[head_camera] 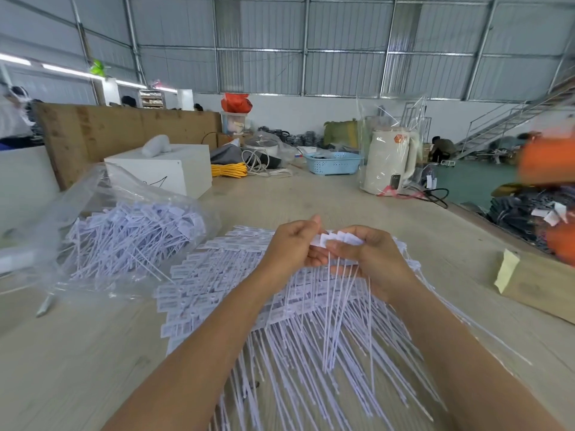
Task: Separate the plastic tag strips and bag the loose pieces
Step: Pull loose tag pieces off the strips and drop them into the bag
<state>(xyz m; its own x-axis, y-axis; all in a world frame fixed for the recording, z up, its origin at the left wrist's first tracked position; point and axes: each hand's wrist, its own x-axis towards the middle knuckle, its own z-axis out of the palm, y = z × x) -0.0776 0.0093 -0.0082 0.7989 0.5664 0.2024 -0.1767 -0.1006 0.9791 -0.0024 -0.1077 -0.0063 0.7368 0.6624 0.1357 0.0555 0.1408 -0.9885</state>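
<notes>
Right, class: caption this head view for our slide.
Both hands, left hand and right hand, grip a tag strip above the tag pile, beside the clear bag.

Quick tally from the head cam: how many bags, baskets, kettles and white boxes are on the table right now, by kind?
Clear plastic bag of loose tags: 1
Blue basket: 1
White kettle in plastic wrap: 1
White box: 1
Total: 4
The tag strips in the pile are too many and too overlapped to count; both hands grip one strip.
</notes>
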